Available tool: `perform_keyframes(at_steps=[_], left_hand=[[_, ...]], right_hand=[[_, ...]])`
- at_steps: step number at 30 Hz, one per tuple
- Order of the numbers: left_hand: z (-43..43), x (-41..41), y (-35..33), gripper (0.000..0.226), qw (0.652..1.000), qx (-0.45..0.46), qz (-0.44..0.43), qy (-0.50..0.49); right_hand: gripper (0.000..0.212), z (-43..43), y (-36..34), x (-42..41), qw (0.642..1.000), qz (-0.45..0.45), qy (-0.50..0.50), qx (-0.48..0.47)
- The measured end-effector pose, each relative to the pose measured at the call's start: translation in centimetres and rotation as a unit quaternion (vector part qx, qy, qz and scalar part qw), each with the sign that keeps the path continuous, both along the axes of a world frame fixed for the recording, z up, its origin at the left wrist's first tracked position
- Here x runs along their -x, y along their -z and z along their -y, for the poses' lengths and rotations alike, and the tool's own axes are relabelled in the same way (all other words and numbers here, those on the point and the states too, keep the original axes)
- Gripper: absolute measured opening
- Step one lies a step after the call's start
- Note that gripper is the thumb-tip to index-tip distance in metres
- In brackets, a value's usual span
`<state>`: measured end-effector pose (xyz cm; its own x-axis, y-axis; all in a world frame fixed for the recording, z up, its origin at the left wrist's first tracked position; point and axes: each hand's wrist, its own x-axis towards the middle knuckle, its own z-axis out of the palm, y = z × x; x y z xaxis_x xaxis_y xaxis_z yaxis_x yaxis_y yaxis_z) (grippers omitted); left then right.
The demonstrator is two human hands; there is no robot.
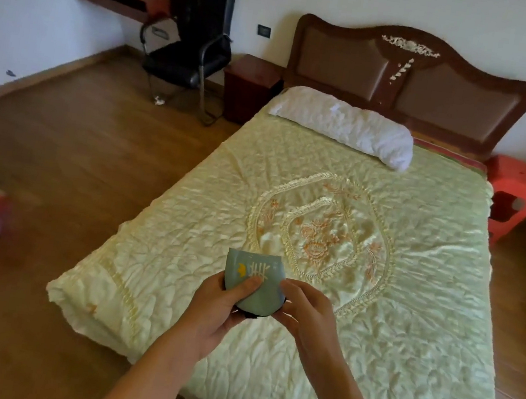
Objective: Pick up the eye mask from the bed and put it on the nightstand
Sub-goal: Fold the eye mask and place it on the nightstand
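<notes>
Over bed (331, 259), 2 hands – left (215, 311) & right (306, 317) – fingers closed round 1 eye mask (255, 279).

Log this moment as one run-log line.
phase: carry | eye mask: held by left hand and right hand, above bed | nightstand: not reached

1 eye mask (252, 277), 1 pillow (343, 124), 1 nightstand (249, 79), 1 chair (186, 60), 2 hands: left hand (216, 307), right hand (306, 317)

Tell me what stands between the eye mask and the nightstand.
Nothing visible. Both hands, left and right, hold the eye mask above the bed; the nightstand sits left of the pillow, its top bare.
</notes>
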<state>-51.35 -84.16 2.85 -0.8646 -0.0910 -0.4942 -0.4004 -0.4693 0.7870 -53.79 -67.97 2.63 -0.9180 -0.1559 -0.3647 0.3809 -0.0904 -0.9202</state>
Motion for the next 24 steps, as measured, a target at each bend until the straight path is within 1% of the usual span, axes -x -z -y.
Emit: perform_keyframes(at_steps=[2,4,9,14,16,19,22,24], left_hand=[[0.9,-1.4,-0.4,0.048,0.999,-0.001,0.005,-0.051],[1.4,-3.2,-0.5,0.049,0.995,0.0,0.016,-0.104],[2.1,-8.7,-0.9,0.048,0.976,-0.008,0.023,-0.218],[2.5,-15.2,-0.2,0.053,0.942,-0.016,0.032,-0.333],[2.9,-17.7,0.0,0.05,0.929,-0.019,0.024,-0.369],[3.7,-21.4,0.2,0.049,0.902,-0.017,0.021,-0.43],[4.9,-25.0,0.3,0.052,0.873,-0.003,0.026,-0.487],[5.9,-27.3,0.5,0.052,0.854,0.006,0.029,-0.52]], right_hand=[[0.028,1.2,0.0,0.2,0.999,-0.004,-0.045,0.002],[0.021,2.1,-0.2,0.0,0.995,-0.009,-0.095,0.008],[0.022,5.0,-0.1,-2.2,0.976,-0.008,-0.214,0.03],[0.022,8.4,0.7,-6.3,0.947,0.008,-0.319,0.026],[0.021,9.8,1.0,-8.1,0.934,0.004,-0.357,0.021],[0.028,12.3,1.3,-10.7,0.908,0.003,-0.419,0.018],[0.016,15.0,1.6,-13.4,0.883,0.011,-0.468,0.019],[0.015,16.8,1.8,-15.4,0.865,0.01,-0.501,0.022]])
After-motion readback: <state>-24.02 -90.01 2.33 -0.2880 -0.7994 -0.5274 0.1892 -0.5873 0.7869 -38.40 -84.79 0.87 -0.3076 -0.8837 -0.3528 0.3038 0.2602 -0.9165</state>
